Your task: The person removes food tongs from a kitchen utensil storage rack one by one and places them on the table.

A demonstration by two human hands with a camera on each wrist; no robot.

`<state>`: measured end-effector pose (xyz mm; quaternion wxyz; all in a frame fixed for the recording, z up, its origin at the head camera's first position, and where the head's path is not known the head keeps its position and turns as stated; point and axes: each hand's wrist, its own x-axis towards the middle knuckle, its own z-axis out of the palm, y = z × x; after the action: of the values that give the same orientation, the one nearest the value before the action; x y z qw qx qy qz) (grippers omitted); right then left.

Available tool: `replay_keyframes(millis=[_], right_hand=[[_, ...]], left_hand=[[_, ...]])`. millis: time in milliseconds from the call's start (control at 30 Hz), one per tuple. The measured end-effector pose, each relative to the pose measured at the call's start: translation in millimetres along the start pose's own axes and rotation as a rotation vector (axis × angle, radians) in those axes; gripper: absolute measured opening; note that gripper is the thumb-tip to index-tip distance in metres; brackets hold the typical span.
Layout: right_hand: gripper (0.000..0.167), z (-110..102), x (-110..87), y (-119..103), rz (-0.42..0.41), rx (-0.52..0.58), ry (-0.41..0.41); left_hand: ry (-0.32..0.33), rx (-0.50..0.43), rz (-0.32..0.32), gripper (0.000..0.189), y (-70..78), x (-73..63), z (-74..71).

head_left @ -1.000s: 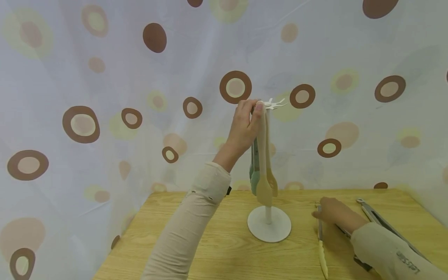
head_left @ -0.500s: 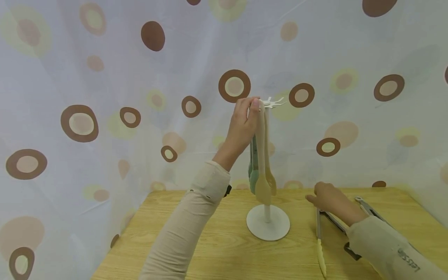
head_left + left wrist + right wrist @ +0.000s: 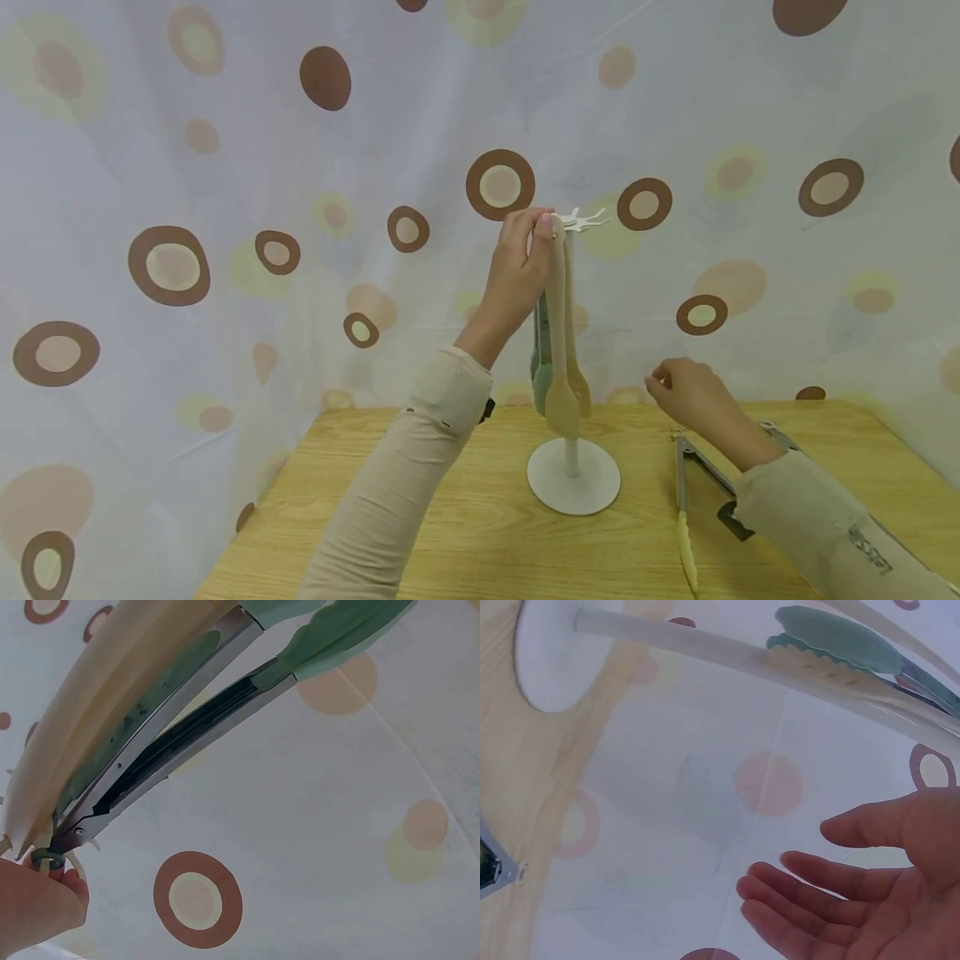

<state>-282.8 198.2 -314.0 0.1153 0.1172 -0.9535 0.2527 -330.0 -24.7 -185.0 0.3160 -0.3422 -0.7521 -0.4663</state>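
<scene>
At the top of a white utensil stand (image 3: 573, 487), my left hand (image 3: 519, 267) grips the ring end of green-tipped metal tongs (image 3: 543, 333). In the left wrist view the green ring sits right at my fingers, and the tongs (image 3: 187, 724) have their arms slightly apart. Beige long-handled utensils (image 3: 562, 404) hang beside them, one with a spoon-like end. My right hand (image 3: 693, 396) is in the air right of the stand, fingers loosely bent; the right wrist view shows the palm (image 3: 885, 907) holding nothing.
Cream-tipped metal tongs (image 3: 682, 500) lie spread on the wooden table (image 3: 465, 533), below my right hand. A second pair of tongs (image 3: 780, 435) lies further right, mostly behind my right forearm. White prongs (image 3: 588, 221) stick out from the stand's top. A dotted curtain (image 3: 420, 100) hangs behind.
My right hand has risen from the tongs on the table and moved slightly left, leaving them lying there. My left hand stays at the stand's top.
</scene>
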Motion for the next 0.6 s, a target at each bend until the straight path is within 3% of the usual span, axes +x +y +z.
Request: replay_keyframes(millis=[600], right_hand=[[0.035,-15,2.2,-23,-0.107,0.185,0.360]], left_hand=[[-0.003,-0.046,0.022,0.041,-5.6,-7.3,-3.1]])
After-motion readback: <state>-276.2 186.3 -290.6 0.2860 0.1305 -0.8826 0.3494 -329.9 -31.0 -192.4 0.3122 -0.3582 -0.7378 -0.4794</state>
